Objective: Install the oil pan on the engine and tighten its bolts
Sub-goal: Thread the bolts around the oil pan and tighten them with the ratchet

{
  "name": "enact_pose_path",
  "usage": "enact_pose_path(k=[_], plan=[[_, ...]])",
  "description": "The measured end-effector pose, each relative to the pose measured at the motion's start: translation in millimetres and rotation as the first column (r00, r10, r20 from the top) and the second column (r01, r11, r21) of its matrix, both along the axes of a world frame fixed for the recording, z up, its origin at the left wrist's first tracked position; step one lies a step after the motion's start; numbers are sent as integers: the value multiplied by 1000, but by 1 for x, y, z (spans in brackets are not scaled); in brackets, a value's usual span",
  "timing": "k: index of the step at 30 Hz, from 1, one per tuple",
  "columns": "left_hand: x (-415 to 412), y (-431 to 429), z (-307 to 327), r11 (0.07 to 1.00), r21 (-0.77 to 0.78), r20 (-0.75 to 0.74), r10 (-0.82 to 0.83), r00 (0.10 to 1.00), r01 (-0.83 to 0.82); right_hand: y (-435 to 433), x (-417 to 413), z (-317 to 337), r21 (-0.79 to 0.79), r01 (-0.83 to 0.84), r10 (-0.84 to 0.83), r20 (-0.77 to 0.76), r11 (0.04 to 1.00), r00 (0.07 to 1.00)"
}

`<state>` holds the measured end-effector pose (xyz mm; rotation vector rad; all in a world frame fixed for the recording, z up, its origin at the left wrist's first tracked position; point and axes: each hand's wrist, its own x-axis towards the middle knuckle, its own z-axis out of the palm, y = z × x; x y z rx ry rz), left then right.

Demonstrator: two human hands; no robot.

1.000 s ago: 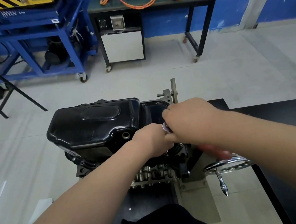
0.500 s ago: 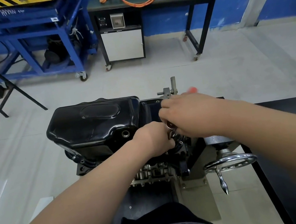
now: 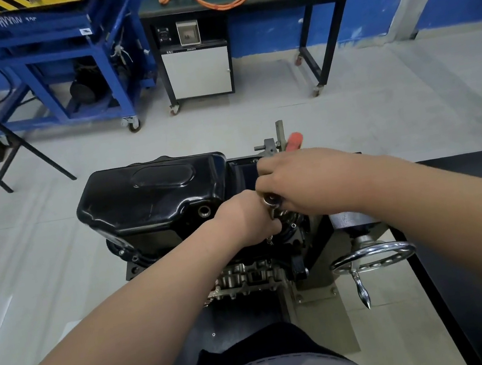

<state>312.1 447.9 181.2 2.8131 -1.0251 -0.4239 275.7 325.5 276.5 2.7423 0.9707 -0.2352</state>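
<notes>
**Head view.** The black oil pan (image 3: 154, 195) sits on top of the engine (image 3: 247, 278). The engine is carried on a stand with a chrome handwheel (image 3: 372, 255) at its right. We see both hands meeting at the pan's near right edge.

The right hand (image 3: 299, 183) wraps its fingers round the ratchet wrench (image 3: 271, 200). The wrench's chrome head shows between the two hands, and its red handle tip projects beyond the knuckles on the far side.

The left hand (image 3: 248, 215) lies against the wrench head with its fingers curled downward. We cannot tell what they grip, as the back of the hand hides them.

Against the view one second ago, we note that the handle has swung. Its red grip then lay under the right forearm, pointing toward the handwheel. Half a second ago the tip just cleared the far side of the right hand, and now more of it shows. The right hand has travelled with it toward the far side, while the left hand, the pan and the engine keep their places.
</notes>
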Motion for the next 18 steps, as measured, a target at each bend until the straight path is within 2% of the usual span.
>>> enact_pose_path(k=[2, 4, 6, 8, 11, 12, 14, 18], plan=[[2, 2, 0, 1000, -7, -5, 13, 1000, -13, 3, -3, -2, -17, 57, -56, 58, 998, 997], [2, 2, 2, 1000, 1, -22, 17, 1000, -17, 6, -6, -4, -53, 196, -186, 148, 979, 971], [1, 1, 4, 1000, 27, -43, 14, 999, -13, 5, -8, -5, -25, 321, -312, 176, 947, 934], [0, 1, 2, 1000, 17, -61, 16, 998, -14, 4, -8, -7, 0, 277, -274, 153, 961, 949], [-1, 1, -1, 1000, 23, -51, -13, 999, 15, -2, -4, -7, -14, 50, -48, 86, 999, 995], [-2, 1, 0, 1000, 21, -43, -19, 999, 20, -4, -3, -6, -4, 19, -19, 82, 1000, 996], [-2, 2, 2, 999, 10, -22, -34, 999, 34, -3, -5, -6, 9, 70, -71, 109, 997, 992], [-1, 5, 9, 998, 37, -33, -52, 998, 53, 9, -9, -15, -2, 327, -325, 104, 945, 940]])
